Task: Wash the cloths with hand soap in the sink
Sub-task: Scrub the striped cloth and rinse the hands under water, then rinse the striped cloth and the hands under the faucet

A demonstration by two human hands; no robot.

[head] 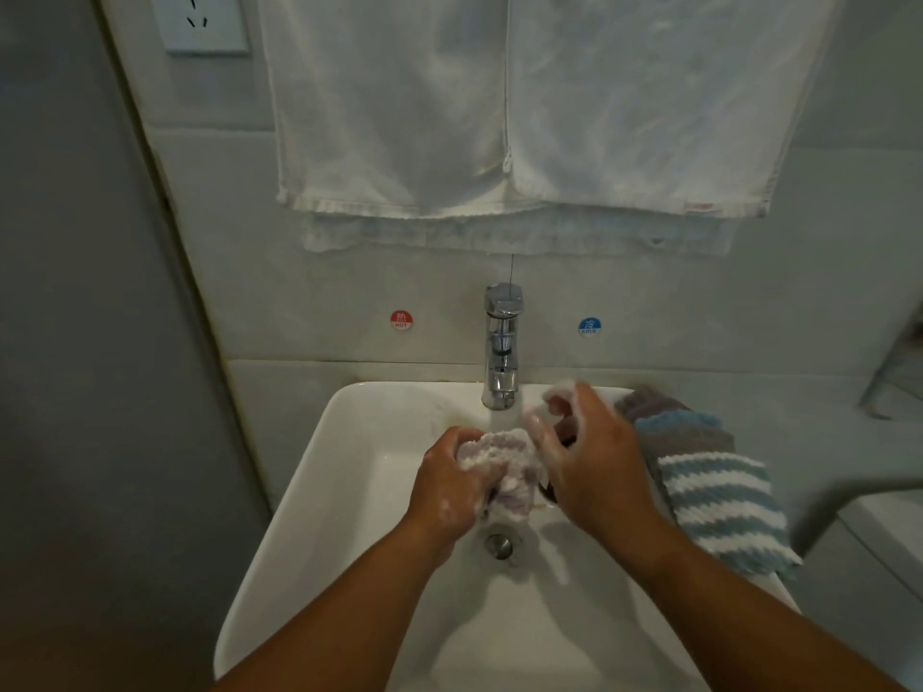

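A soapy pale cloth (504,467) is bunched over the white sink (349,467), under the chrome tap (502,352). My left hand (449,486) grips its left part with curled fingers. My right hand (589,457) holds the cloth's right end, fingers curled and covered in foam. Water appears to run from the spout between my hands. The drain plug (499,545) shows just below the cloth. On the sink's right rim lies a stack of fluffy cloths: a blue and white striped cloth (724,506) in front, grey and blue ones (674,422) behind it.
White towels (499,117) hang on the wall above the tap. A red hot sticker (401,320) and a blue cold sticker (590,326) flank the tap. A wall socket (200,22) sits at the top left. A grey wall (75,342) borders the sink's left.
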